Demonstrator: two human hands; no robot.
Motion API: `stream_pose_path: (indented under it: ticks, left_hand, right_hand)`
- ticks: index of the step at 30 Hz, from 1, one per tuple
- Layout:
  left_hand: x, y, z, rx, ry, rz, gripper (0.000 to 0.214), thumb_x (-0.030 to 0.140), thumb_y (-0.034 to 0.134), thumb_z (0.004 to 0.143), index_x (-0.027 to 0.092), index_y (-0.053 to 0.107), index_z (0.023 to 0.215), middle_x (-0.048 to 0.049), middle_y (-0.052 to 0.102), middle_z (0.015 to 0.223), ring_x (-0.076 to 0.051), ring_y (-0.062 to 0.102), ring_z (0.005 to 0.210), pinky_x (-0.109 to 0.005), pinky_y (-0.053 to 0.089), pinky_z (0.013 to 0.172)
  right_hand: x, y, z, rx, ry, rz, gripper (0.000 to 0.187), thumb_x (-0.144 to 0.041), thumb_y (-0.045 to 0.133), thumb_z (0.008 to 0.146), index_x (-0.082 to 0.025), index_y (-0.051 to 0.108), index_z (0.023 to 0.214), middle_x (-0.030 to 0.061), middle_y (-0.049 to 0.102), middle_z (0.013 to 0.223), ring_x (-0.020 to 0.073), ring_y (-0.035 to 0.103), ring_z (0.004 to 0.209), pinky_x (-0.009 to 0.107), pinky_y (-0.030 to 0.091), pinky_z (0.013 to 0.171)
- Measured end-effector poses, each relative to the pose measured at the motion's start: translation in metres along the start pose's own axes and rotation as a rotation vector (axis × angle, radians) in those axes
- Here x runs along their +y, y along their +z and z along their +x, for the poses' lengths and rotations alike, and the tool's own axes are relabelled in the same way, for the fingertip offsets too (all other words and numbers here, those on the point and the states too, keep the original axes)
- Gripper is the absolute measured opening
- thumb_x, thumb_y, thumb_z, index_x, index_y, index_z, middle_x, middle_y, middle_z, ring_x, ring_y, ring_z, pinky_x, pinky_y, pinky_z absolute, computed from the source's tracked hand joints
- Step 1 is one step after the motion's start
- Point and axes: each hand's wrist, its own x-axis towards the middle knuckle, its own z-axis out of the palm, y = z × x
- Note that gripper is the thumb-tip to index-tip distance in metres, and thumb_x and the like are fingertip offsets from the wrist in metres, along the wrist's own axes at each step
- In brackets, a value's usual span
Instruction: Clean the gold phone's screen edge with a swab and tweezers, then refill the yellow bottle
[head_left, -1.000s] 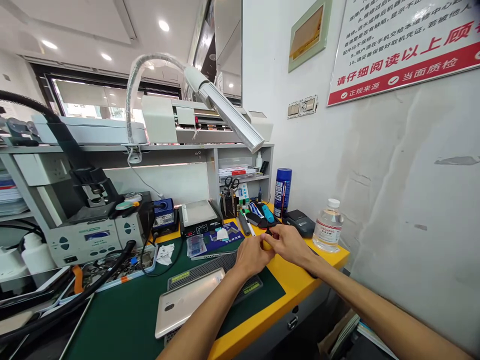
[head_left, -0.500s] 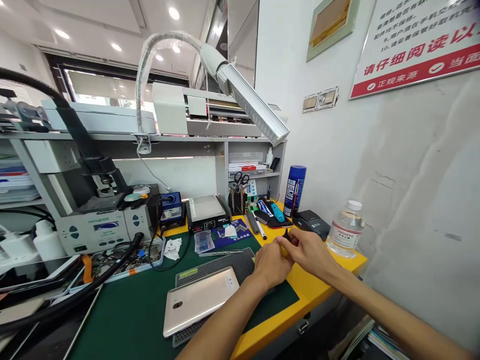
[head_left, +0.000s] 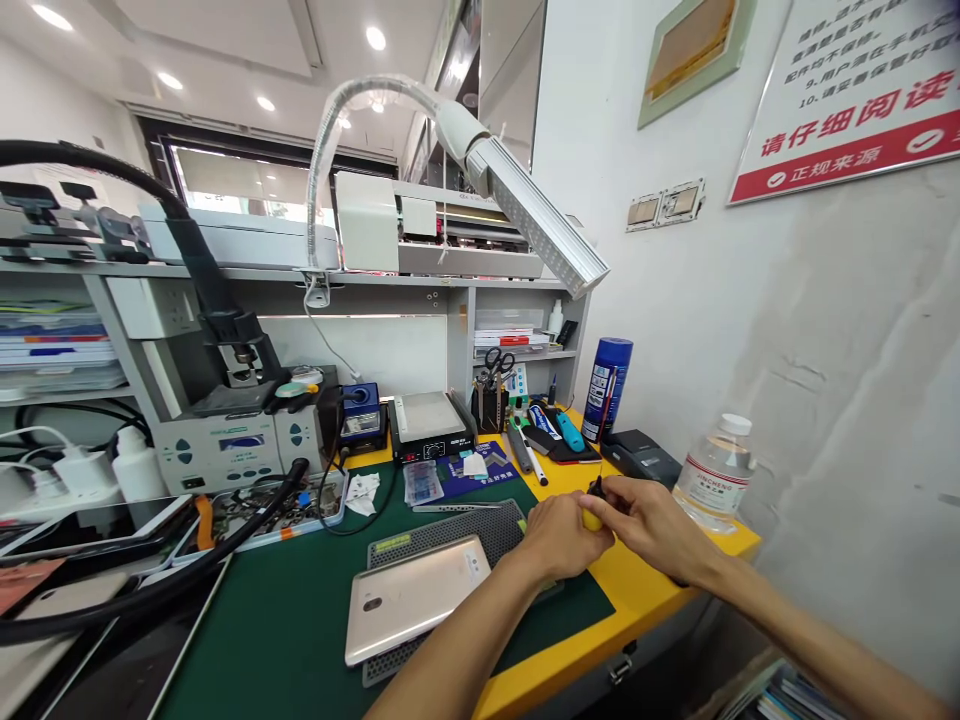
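Note:
Both hands meet over the right side of the yellow bench. My left hand [head_left: 564,535] is closed around a small yellow thing with a black top [head_left: 592,518], mostly hidden by the fingers. A thin point seems to rise from its black end. My right hand [head_left: 651,520] pinches at the black part, thumb and fingertips together. Left of my hands, a gold phone back cover [head_left: 420,595] lies on a grey perforated pad [head_left: 386,665], camera hole toward the left. Tweezers [head_left: 456,507] rest just behind the pad.
A clear bottle of liquid [head_left: 715,475] stands right of my hands, near a black box [head_left: 643,458] and a blue spray can [head_left: 607,390]. A hot plate [head_left: 431,420], a soldering station [head_left: 232,450] and a parts tray [head_left: 259,535] are behind and left. A lamp [head_left: 536,215] overhangs the bench.
The view has turned slightly left, so everything sits further right in the picture. My hands stay together on the yellow thing, and more of its yellow body shows.

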Motion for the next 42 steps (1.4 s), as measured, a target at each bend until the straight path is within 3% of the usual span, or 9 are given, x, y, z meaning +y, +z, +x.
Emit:
stream_pose_path:
  ticks: [4, 8, 14, 18, 21, 26, 32, 38, 42]
  left_hand:
    - [0.002, -0.003, -0.004, -0.004, 0.015, -0.028, 0.023, 0.036, 0.060, 0.081, 0.024, 0.066, 0.099, -0.0015, 0.074, 0.094, -0.022, 0.068, 0.082, -0.026, 0.045, 0.062]
    - [0.001, 0.001, -0.004, 0.004, 0.004, -0.022, 0.025, 0.040, 0.060, 0.078, 0.024, 0.066, 0.097, -0.0017, 0.073, 0.090, -0.024, 0.068, 0.081, -0.027, 0.044, 0.061]
    - [-0.004, 0.007, -0.002, 0.030, -0.010, -0.009, 0.025, 0.042, 0.058, 0.078, 0.022, 0.063, 0.092, -0.0041, 0.073, 0.093, -0.025, 0.067, 0.081, -0.028, 0.044, 0.062]
    - [-0.003, 0.006, -0.003, 0.033, -0.006, -0.008, 0.026, 0.042, 0.059, 0.078, 0.023, 0.063, 0.095, -0.0036, 0.073, 0.093, -0.026, 0.067, 0.083, -0.029, 0.044, 0.062]
    - [-0.002, 0.005, -0.004, 0.033, -0.003, -0.007, 0.028, 0.042, 0.059, 0.077, 0.024, 0.064, 0.097, -0.0032, 0.074, 0.093, -0.026, 0.068, 0.084, -0.028, 0.044, 0.062]
    - [-0.002, 0.006, -0.004, 0.035, -0.011, 0.000, 0.029, 0.044, 0.058, 0.079, 0.022, 0.065, 0.097, -0.0048, 0.074, 0.094, -0.026, 0.068, 0.085, -0.029, 0.045, 0.064]
    - [-0.002, 0.004, -0.004, 0.019, -0.022, 0.010, 0.031, 0.047, 0.059, 0.081, 0.022, 0.064, 0.098, -0.0055, 0.074, 0.095, -0.026, 0.068, 0.086, -0.030, 0.048, 0.067]
    - [-0.001, 0.003, -0.005, -0.006, -0.022, 0.023, 0.033, 0.047, 0.059, 0.087, 0.019, 0.064, 0.103, -0.0065, 0.072, 0.098, -0.023, 0.067, 0.087, -0.034, 0.051, 0.074]
    - [-0.001, 0.003, -0.005, -0.018, -0.019, 0.030, 0.035, 0.048, 0.060, 0.088, 0.017, 0.064, 0.104, -0.0064, 0.071, 0.098, -0.023, 0.066, 0.088, -0.037, 0.052, 0.077]
  right_hand:
    - [0.000, -0.010, -0.001, -0.105, -0.026, 0.032, 0.044, -0.052, 0.048, 0.097, -0.022, 0.038, 0.066, -0.0034, 0.045, 0.062, 0.0135, 0.037, 0.058, 0.027, 0.028, 0.053]
    - [-0.002, -0.023, 0.000, -0.193, -0.039, 0.041, 0.038, -0.051, 0.052, 0.096, -0.021, 0.050, 0.072, -0.0009, 0.055, 0.072, 0.0148, 0.047, 0.063, 0.027, 0.036, 0.057]
    - [-0.008, -0.023, 0.002, -0.073, 0.106, -0.028, 0.038, -0.056, 0.061, 0.088, -0.021, 0.049, 0.076, 0.0000, 0.053, 0.070, 0.0175, 0.047, 0.064, 0.029, 0.035, 0.056]
    - [-0.014, -0.029, 0.003, -0.138, 0.069, -0.015, 0.033, -0.050, 0.060, 0.090, -0.020, 0.056, 0.077, 0.0024, 0.059, 0.078, 0.0185, 0.053, 0.069, 0.031, 0.039, 0.061]
    - [-0.015, -0.032, 0.006, -0.199, 0.045, 0.025, 0.025, -0.046, 0.063, 0.089, -0.021, 0.064, 0.091, 0.0026, 0.065, 0.087, 0.0186, 0.058, 0.075, 0.030, 0.045, 0.067]
    - [-0.015, -0.025, 0.009, -0.112, 0.125, 0.029, 0.031, -0.047, 0.061, 0.089, -0.018, 0.065, 0.094, 0.0044, 0.065, 0.079, 0.0204, 0.058, 0.072, 0.032, 0.044, 0.063]
    - [-0.012, -0.029, 0.008, -0.165, 0.093, 0.090, 0.043, -0.042, 0.063, 0.087, -0.021, 0.060, 0.125, 0.0059, 0.069, 0.104, 0.0206, 0.064, 0.083, 0.032, 0.051, 0.071]
    - [-0.013, -0.032, 0.012, -0.134, 0.167, 0.032, 0.029, -0.046, 0.066, 0.085, -0.017, 0.068, 0.082, 0.0049, 0.067, 0.077, 0.0206, 0.060, 0.068, 0.031, 0.043, 0.058]
    - [-0.018, -0.038, 0.013, -0.207, 0.122, 0.060, 0.032, -0.044, 0.066, 0.085, -0.019, 0.070, 0.105, 0.0054, 0.071, 0.095, 0.0202, 0.063, 0.076, 0.029, 0.047, 0.065]
